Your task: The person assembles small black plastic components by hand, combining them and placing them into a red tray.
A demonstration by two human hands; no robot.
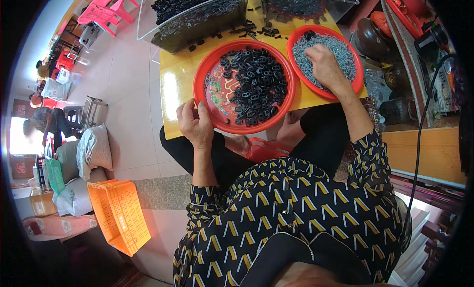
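My left hand is at the near left rim of a round red tray, fingers curled and thumb close to them. Whatever it may hold is too small to make out. Many small black oval plastic parts with holes fill the middle and right of that tray, whose patterned bottom shows at left. Over a second red tray to the right, my right hand reaches down with its fingertips pinched together among silvery screws. Its fingertips are partly hidden. A few black pieces lie at this tray's far edge.
Both trays stand on a yellow table. Behind them are a clear bin of black parts and another clear bin. Loose black pieces lie between. An orange crate stands on the floor at left; a dark cable hangs at right.
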